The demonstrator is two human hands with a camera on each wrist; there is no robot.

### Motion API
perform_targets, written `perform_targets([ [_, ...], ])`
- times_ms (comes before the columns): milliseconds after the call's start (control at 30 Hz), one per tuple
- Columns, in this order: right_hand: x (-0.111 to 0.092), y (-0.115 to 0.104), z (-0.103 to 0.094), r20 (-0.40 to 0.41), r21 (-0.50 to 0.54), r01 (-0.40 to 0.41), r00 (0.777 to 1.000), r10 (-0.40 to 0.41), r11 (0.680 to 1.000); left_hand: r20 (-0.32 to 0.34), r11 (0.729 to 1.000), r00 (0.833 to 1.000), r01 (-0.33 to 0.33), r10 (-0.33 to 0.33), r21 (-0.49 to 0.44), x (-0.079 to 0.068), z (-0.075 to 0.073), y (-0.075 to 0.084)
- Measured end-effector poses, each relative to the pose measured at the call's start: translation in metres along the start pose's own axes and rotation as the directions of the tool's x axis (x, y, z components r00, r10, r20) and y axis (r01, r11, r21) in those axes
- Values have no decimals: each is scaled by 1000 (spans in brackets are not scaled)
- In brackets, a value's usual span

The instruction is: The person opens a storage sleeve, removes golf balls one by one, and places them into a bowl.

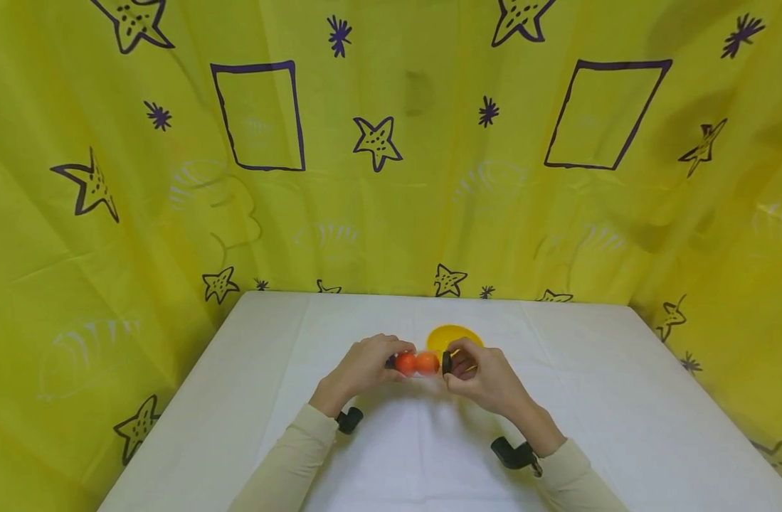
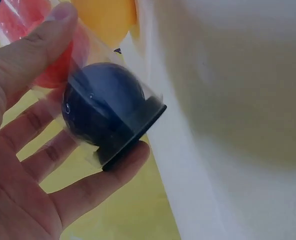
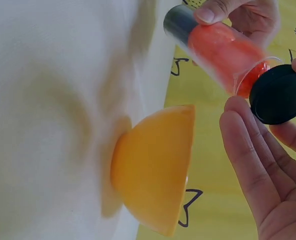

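Observation:
My left hand (image 1: 368, 366) grips a clear plastic tube (image 3: 223, 52) held sideways above the table. Inside it are a dark blue ball (image 2: 105, 102) and red-orange balls (image 1: 405, 363). A black cap (image 2: 137, 134) closes the tube's left end, with a fingertip against it in the left wrist view. My right hand (image 1: 489, 377) pinches a round black lid (image 3: 280, 95) between thumb and fingers. The lid stands just off the tube's open right end, whose clear rim shows in the right wrist view.
A yellow bowl (image 1: 451, 334) stands upright on the white-covered table (image 1: 391, 455), just behind the hands. A yellow curtain (image 1: 391, 213) with dark stars and rectangles hangs behind and along the sides.

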State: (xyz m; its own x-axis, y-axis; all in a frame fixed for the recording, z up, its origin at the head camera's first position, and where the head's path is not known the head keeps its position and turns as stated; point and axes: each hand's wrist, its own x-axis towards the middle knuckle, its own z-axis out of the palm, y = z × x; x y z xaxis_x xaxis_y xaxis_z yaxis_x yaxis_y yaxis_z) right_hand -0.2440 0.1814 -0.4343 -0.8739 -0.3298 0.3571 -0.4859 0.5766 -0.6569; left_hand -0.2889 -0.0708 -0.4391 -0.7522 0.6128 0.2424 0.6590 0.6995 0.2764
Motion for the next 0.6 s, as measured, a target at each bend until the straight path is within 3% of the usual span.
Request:
perform_targets([
  [200, 1, -2, -2, -7, 27, -6, 1000, 6, 1000, -35, 1000, 999, -3, 2, -16, -1, -3, -2],
  [600, 1, -2, -3, 23, 67, -80, 997, 79, 994, -45, 995, 996, 74, -77, -61, -2, -5, -3],
])
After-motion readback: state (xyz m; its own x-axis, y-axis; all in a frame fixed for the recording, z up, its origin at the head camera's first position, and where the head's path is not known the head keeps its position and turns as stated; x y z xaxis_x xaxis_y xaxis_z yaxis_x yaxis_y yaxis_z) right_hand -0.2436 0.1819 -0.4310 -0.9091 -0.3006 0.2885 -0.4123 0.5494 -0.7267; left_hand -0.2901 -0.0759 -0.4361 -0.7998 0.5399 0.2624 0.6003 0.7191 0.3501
